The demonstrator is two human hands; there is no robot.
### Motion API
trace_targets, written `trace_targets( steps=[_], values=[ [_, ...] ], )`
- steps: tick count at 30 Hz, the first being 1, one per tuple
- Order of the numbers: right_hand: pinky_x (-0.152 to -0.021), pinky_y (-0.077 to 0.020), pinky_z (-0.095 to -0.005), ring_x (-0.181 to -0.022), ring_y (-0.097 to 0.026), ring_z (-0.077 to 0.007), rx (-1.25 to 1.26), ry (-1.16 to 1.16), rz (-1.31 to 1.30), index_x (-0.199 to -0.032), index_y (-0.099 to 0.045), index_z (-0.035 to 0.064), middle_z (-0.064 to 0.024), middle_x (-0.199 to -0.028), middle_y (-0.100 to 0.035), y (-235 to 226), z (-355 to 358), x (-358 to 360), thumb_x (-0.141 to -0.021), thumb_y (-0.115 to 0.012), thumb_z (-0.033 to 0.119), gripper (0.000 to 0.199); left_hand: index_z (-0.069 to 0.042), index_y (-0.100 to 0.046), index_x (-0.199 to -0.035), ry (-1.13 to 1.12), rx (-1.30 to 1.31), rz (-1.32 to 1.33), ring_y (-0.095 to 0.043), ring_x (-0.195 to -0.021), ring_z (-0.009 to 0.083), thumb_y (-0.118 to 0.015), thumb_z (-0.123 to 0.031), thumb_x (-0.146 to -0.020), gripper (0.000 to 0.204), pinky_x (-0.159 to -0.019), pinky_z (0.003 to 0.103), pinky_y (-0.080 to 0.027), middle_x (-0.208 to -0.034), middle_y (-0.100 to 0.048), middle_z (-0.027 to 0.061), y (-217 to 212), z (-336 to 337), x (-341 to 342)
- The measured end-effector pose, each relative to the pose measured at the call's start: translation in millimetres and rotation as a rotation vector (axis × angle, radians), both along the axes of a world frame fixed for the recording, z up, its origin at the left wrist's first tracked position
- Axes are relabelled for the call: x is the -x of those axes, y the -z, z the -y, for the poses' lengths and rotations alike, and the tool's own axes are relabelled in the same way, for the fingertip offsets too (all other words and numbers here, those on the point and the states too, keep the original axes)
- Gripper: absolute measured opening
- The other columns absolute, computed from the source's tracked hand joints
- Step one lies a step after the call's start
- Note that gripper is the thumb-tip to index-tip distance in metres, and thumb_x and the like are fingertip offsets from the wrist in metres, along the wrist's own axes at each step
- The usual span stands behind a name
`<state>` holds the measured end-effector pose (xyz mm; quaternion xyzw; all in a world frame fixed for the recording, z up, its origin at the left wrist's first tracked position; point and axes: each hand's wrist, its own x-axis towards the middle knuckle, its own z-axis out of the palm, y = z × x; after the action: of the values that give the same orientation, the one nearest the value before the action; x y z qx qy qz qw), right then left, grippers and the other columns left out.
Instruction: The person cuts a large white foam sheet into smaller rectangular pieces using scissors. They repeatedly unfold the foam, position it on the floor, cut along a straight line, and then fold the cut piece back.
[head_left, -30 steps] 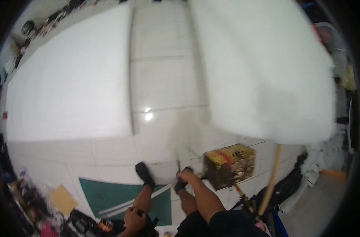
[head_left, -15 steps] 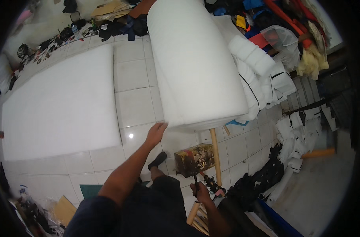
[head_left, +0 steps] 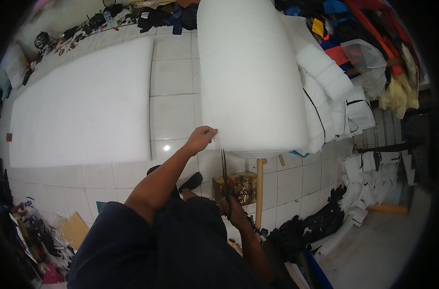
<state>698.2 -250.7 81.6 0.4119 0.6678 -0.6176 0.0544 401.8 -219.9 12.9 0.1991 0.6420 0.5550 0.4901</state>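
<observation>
Two hands work: the left hand pinches the white foam sheet's near edge; at its 5 o'clock, the right hand grips upright scissors.

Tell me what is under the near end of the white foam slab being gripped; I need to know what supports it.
Under the white foam slab a wooden post and a patterned box show; any further support is covered.

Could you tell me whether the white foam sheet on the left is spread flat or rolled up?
Spread flat: the foam sheet lies as one wide, even rectangle on the tiled floor, with no curl showing.
</observation>
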Motion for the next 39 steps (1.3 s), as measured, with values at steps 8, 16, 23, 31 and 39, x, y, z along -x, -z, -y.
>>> trace_targets(
  steps=[8,16,23,31,39],
  values=[
    [-0.06,-0.0413,-0.0284,-0.066,-0.05,-0.0119,-0.032,0.016,0.081,-0.117,-0.051,0.0042,-0.001,-0.076,-0.05,19,-4,59,-0.101,-0.041,0.033,0.035,0.0,-0.061,-0.087,0.032,-0.013,-0.089,-0.052,-0.073,0.0144,-0.056,-0.037,-0.094,0.037,-0.069,0.03,-0.044,-0.078,-0.058,0.0056,3,13,5],
    [-0.066,-0.0465,-0.0373,-0.066,-0.058,-0.0269,-0.342,-0.049,0.063,-0.112,-0.049,-0.0019,-0.0148,-0.074,-0.057,25,-25,99,-0.098,-0.05,0.031,0.036,0.001,-0.06,-0.089,0.067,-0.003,0.073,-0.052,-0.074,0.0161,-0.053,-0.036,-0.095,0.038,-0.07,0.032,-0.044,-0.078,-0.06,0.0077,10,17,8],
    [-0.071,-0.0468,-0.0401,-0.074,-0.062,-0.0289,-0.213,0.101,0.275,-0.112,-0.053,0.0011,-0.015,-0.077,-0.062,1,-12,117,-0.098,-0.048,0.037,0.039,0.002,-0.061,-0.087,0.122,-0.056,0.027,-0.054,-0.075,0.017,-0.054,-0.035,-0.094,0.039,-0.072,0.033,-0.045,-0.077,-0.06,0.0076,12,20,15],
    [-0.068,-0.0448,-0.0387,-0.069,-0.057,-0.0267,-0.314,0.119,0.341,-0.09,-0.056,-0.0001,-0.0138,-0.073,-0.058,14,-58,165,-0.094,-0.051,0.049,0.05,0.004,-0.063,-0.089,0.279,-0.102,0.035,-0.056,-0.076,0.0213,-0.053,-0.035,-0.093,0.041,-0.073,0.035,-0.045,-0.08,-0.063,0.0136,8,31,37],
    [-0.044,-0.0342,-0.0264,-0.046,-0.043,-0.0101,-0.199,0.267,0.313,-0.066,-0.045,0.0112,0.0017,-0.055,-0.044,-14,-84,245,-0.088,-0.058,0.057,0.052,0.003,-0.061,-0.088,0.301,-0.099,-0.036,-0.055,-0.077,0.0221,-0.053,-0.034,-0.093,0.038,-0.074,0.037,-0.043,-0.08,-0.06,0.015,-1,52,58]
  ],
)
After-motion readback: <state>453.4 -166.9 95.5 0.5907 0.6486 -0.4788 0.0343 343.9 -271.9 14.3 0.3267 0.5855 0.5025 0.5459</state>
